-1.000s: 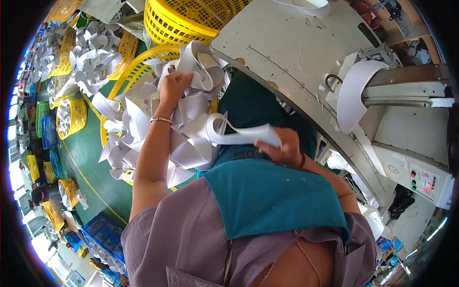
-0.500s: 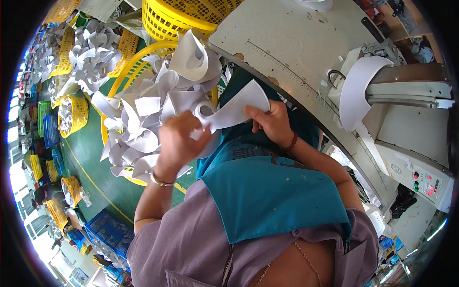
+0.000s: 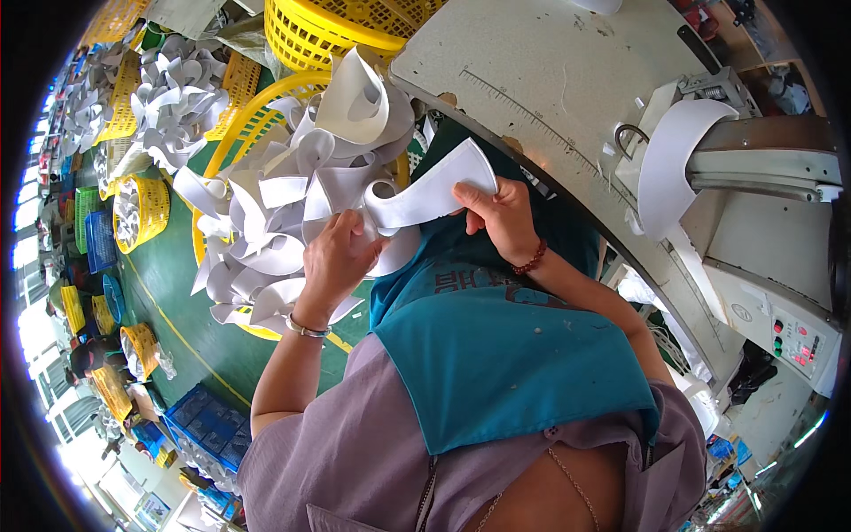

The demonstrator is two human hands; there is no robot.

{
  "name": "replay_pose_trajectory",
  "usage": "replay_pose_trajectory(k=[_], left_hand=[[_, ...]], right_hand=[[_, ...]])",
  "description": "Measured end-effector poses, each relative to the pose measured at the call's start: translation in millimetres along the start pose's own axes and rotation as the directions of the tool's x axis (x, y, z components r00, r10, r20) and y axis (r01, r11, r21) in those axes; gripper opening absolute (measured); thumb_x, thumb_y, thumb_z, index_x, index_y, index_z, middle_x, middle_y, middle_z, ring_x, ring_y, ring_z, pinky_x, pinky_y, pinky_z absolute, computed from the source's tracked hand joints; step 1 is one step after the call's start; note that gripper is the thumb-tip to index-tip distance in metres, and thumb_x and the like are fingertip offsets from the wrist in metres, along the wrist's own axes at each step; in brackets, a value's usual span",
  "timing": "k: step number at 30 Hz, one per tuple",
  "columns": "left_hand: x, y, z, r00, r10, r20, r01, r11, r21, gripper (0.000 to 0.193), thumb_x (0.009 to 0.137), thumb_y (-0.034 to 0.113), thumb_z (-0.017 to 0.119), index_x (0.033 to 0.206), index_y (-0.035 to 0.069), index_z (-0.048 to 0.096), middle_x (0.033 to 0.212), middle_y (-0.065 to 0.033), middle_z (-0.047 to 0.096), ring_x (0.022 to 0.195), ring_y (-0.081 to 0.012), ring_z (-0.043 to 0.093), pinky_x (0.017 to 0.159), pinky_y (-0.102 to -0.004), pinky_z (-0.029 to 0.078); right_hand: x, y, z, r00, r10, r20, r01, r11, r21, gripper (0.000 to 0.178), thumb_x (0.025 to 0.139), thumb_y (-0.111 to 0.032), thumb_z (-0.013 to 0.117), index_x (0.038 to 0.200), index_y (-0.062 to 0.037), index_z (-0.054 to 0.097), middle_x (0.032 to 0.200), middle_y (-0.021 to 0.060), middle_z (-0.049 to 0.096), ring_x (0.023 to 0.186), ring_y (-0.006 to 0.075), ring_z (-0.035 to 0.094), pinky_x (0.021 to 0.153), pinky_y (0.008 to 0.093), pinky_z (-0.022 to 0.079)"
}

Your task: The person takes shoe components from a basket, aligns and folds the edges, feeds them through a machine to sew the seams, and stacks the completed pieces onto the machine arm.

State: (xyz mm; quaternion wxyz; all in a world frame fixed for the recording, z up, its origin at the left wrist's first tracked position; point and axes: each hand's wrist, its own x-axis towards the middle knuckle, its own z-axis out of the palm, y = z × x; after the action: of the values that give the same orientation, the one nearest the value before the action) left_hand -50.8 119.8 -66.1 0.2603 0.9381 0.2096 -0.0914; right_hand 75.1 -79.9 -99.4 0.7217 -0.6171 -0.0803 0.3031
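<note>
A white, curved strip of stiff sheet material (image 3: 434, 193) is stretched between my hands over my lap. My right hand (image 3: 505, 219) pinches its wide end, thumb on top and fingers underneath. At the other end the strip curls into a loop, where my left hand (image 3: 335, 254) closes its fingers on it; the fingertips are partly hidden. Just beyond my left hand, a yellow basket (image 3: 297, 82) is heaped with similar curled white pieces (image 3: 266, 222). A teal apron (image 3: 505, 355) covers my lap beneath the strip.
To the right stands a machine table (image 3: 532, 53) with a ruler scale along its edge. Another white piece (image 3: 667, 173) hangs on the machine's arm, above a control panel (image 3: 798, 341). A second yellow basket (image 3: 337, 35) stands at the back; filled baskets (image 3: 142, 213) line the green floor leftward.
My left hand, blurred before, has come down slightly and now rests at the strip's curled end. The right hand keeps its pinch with little movement.
</note>
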Motion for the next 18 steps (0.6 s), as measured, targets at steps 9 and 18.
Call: replay_pose_trajectory(k=[9,18], left_hand=[[12.2,-8.7,8.0,0.996,0.032,0.086,-0.032,0.999,0.006,0.026,0.07,0.026,0.069,0.07,0.009,0.048,0.066,-0.006,0.054,0.059,-0.0238,0.054,0.053,-0.0349,0.039],[14.1,-5.4,12.1,0.995,0.095,0.009,-0.095,0.991,0.09,0.026,0.072,0.029,0.065,0.069,0.008,0.05,0.066,-0.0079,0.056,0.061,-0.0259,0.055,0.054,-0.0375,0.04]], right_hand=[[-3.3,18.7,-7.9,1.0,0.022,-0.017,-0.023,0.998,-0.056,0.025,0.083,-0.022,0.066,0.075,0.0014,0.064,0.063,0.0023,0.061,0.044,0.0039,0.048,0.038,0.0196,0.038],[-4.8,22.3,-9.9,0.996,0.082,-0.024,-0.082,0.996,-0.023,0.026,0.083,-0.024,0.066,0.076,0.0008,0.064,0.066,0.0034,0.063,0.044,0.0038,0.048,0.038,0.0193,0.038]])
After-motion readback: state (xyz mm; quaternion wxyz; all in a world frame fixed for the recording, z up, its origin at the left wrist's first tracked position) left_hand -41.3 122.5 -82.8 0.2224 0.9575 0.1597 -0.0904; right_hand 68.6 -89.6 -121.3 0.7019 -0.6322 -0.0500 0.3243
